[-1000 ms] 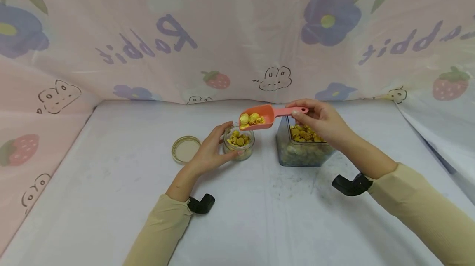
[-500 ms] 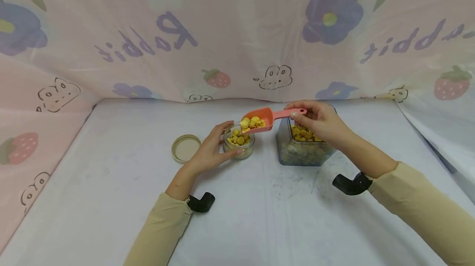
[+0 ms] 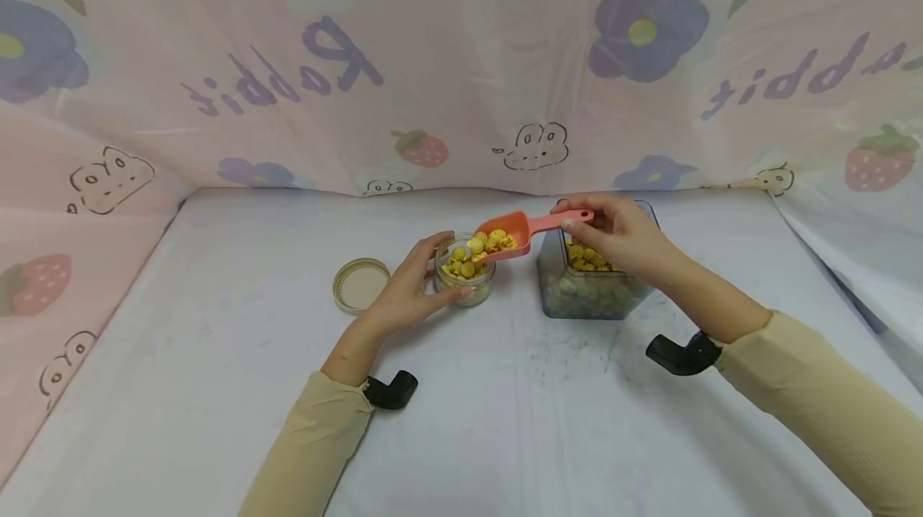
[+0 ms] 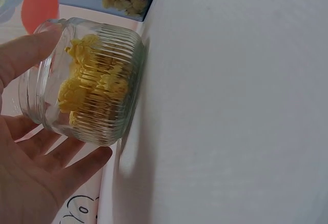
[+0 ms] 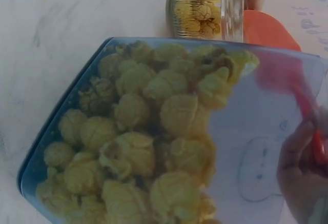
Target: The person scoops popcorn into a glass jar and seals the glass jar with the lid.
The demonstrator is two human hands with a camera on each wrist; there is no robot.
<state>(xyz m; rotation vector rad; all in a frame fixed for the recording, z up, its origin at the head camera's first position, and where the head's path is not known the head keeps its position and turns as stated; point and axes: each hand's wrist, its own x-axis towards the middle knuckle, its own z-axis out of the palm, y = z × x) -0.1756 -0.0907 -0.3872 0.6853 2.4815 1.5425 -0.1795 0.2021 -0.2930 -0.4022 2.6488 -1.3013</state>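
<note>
Head view: the left hand (image 3: 404,292) curls around a small ribbed glass jar (image 3: 465,271) standing upright on the white table (image 3: 216,357), thumb on the far side and fingers on the near side. The right hand (image 3: 623,235) pinches the handle of an orange scoop (image 3: 513,230) between thumb and fingertips; the scoop, loaded with yellow popcorn (image 3: 489,242), tilts down toward the left with its mouth just over the jar's opening. A blue-tinted square container (image 3: 587,288) of popcorn stands just right of the jar, beneath the right hand. A round beige lid (image 3: 360,285) lies flat on the table near the left of the jar. Left wrist view: the jar (image 4: 87,83), holding yellow pieces, sits between the thumb (image 4: 25,49) and the fingers (image 4: 77,165), which wrap round its wall; part of the scoop (image 4: 38,6) shows above its rim. Right wrist view: the container (image 5: 154,131), filled with popcorn, occupies the foreground; the jar (image 5: 207,8) stands beyond it, with the scoop (image 5: 269,29) beside it, and fingertips (image 5: 302,152) close on the blurred red handle.
</note>
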